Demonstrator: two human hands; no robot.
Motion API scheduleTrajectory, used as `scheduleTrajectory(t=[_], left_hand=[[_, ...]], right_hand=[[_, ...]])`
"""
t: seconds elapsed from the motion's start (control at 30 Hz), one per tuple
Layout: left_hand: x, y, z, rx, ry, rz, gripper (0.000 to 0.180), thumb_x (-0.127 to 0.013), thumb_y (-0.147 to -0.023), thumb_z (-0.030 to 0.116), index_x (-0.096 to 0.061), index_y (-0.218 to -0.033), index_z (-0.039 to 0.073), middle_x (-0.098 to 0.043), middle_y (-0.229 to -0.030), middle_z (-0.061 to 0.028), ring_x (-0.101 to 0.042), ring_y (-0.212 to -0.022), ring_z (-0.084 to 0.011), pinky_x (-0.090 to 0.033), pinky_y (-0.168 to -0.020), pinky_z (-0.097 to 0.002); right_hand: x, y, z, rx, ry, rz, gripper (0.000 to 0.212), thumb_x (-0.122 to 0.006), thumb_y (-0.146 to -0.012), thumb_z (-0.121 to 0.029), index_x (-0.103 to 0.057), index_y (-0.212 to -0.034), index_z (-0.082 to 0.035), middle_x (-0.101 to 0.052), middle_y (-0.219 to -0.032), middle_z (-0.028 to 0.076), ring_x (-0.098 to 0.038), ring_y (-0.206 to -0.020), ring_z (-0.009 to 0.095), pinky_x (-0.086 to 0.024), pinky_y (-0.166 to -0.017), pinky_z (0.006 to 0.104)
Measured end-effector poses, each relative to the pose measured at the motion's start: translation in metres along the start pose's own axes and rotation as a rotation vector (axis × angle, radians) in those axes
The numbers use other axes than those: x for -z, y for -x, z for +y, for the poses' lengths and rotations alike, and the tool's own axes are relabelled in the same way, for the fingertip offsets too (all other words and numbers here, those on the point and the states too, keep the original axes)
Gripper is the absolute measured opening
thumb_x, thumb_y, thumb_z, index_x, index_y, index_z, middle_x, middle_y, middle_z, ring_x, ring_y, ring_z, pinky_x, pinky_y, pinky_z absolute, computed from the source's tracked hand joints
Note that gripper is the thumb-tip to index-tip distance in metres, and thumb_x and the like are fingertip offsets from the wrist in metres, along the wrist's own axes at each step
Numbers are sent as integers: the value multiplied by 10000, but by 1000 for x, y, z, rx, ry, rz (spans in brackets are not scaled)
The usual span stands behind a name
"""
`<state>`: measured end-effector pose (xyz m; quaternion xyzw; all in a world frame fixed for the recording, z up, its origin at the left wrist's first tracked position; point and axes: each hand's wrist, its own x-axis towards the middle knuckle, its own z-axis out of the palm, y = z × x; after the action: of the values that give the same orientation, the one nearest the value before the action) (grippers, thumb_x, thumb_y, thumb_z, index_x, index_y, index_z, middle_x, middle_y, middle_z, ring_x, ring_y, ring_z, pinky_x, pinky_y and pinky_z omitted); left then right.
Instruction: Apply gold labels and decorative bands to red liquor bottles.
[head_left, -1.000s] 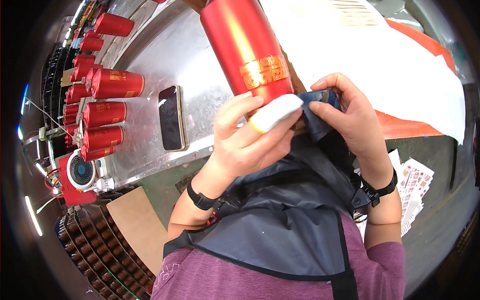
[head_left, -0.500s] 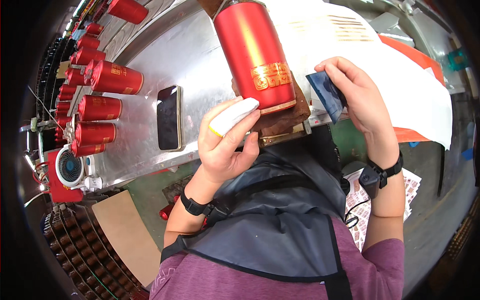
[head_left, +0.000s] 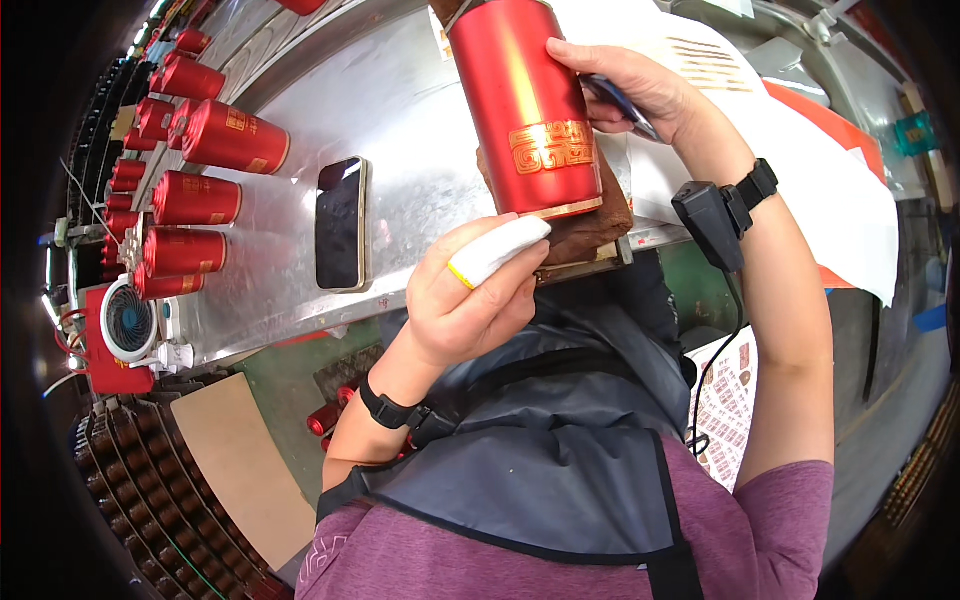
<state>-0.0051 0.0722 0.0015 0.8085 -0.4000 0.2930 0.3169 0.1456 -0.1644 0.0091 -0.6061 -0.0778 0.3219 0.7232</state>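
A shiny red cylindrical canister [head_left: 525, 95] with a gold square pattern lies on a brown cloth-like support [head_left: 600, 232] at the table's front edge. My left hand [head_left: 462, 305], a white cover on one finger, is curled with its fingertips at the canister's near rim. In my right hand [head_left: 655, 85] is a thin dark blue flat piece [head_left: 628, 105], like a scraper card, partly hidden by the fingers. The right thumb reaches onto the canister's upper right side.
A phone [head_left: 341, 225] lies on the metal table [head_left: 400, 130]. Several red canisters [head_left: 235, 137] stand along the left, near a small fan [head_left: 128, 318]. White sheets [head_left: 800, 200] cover the right side. A cardboard sheet [head_left: 240, 470] sits at lower left.
My right hand has moved up and left with the blue piece, bringing its thumb to the canister. My left hand has shifted slightly right along the near rim.
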Motion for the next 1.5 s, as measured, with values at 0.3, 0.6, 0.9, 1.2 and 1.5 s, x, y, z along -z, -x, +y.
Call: scheduleTrajectory(t=[0.3, 0.6, 0.9, 1.2, 1.5], left_hand=[[-6, -2, -9, -38, -31, 38, 431, -732, -598, -69, -751, -1022, 4, -713, -1098, -94, -679, -966, -271, -596, -779, -364], [-11, -11, -8, -49, -3, 54, 432, -743, -599, -57, -761, -1023, 23, -713, -1058, -80, -674, -954, -265, -587, -780, -366], [-10, -6, -7, -5, 39, 43, 354, -735, -688, -36, -775, -1033, 28, -720, -1110, -80, -668, -1004, -272, -579, -828, -371], [-20, -6, -8, -35, 39, 56, 345, -724, -737, 16, -777, -1075, 69, -714, -1139, -53, -653, -1031, -250, -574, -844, -356], [-15, -34, -25, 134, 106, 130, 708, -856, -663, 258, -628, -1319, 121, -555, -1336, -99, -475, -1280, -357, -403, -1092, -446]], right_hand=[[-24, 7, -28, 75, 474, 211, 659, -741, -836, -584, -712, -1105, 18, -694, -826, 52, -583, -611, 64, -430, -524, 210], [-7, -4, -28, 170, 614, 159, 767, -700, -853, -650, -668, -1211, 27, -694, -766, 72, -653, -635, 126, -535, -618, 254], [26, -33, -4, 26, -116, -132, 504, -692, -915, -569, -635, -827, -76, -477, -542, -11, -354, -401, 44, -261, -359, 201], [17, 17, -37, 20, 340, 418, 471, -649, -973, -492, -699, -1094, -39, -671, -875, 1, -532, -622, 25, -388, -519, 184], [-40, 83, -41, 416, 599, 356, 369, -708, -855, 60, -652, -1216, 8, -682, -1075, 67, -636, -978, 130, -511, -860, 270]])
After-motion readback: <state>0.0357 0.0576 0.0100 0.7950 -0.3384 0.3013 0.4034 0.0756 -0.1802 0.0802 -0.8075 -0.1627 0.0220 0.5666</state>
